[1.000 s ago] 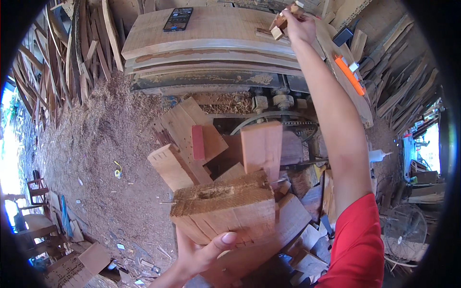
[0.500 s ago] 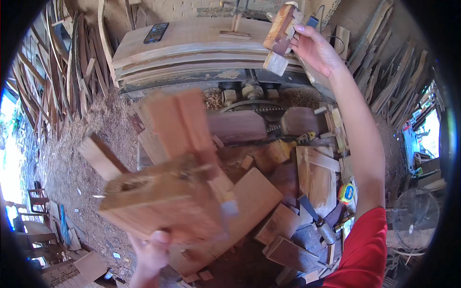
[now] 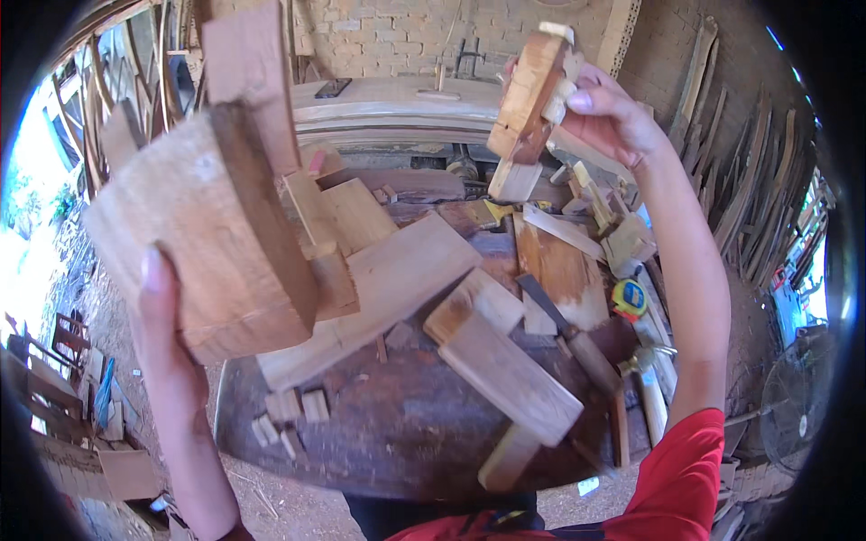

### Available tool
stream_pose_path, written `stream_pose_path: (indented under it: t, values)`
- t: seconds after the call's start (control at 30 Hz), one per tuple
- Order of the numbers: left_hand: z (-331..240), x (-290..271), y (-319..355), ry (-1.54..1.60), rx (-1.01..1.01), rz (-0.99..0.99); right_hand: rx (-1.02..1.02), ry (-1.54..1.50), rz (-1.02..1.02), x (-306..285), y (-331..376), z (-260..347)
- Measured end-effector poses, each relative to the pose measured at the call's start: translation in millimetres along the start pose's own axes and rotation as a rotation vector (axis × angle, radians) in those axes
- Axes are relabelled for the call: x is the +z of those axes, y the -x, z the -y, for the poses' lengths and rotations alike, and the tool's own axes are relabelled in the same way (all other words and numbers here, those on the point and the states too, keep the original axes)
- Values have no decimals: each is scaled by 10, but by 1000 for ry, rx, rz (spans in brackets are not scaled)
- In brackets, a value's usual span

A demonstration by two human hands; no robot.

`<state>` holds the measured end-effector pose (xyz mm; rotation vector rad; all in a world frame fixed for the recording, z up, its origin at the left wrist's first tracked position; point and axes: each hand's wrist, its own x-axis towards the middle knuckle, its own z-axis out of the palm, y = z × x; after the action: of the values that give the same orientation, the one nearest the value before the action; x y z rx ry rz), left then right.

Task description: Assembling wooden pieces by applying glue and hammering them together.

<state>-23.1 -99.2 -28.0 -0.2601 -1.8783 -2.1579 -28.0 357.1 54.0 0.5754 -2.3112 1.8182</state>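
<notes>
Overhead, each hand's fingers [image 3: 152,270] clasp a wooden block [image 3: 203,234].

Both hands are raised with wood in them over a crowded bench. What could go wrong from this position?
1. The left hand grips the big wooden block from one side only; if it slips, it would likely fall onto the loose boards below.
2. The right hand holds a smaller wood assembly whose pale lower piece looks separate and might drop.
3. The workbench is cluttered, with a tape measure near its edge, leaving little room to set things down.
</notes>
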Motion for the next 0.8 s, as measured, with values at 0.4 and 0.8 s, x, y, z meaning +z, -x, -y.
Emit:
stream_pose_path:
  t: [0.4, 0.8]
  values:
    - [89, 230, 1226, 145, 47, 307, -256, 179, -128, 1239, 1501, 958]
    - [319, 1081, 861, 423, 0, 452, -453, 557, -390, 1487, 1845, 630]
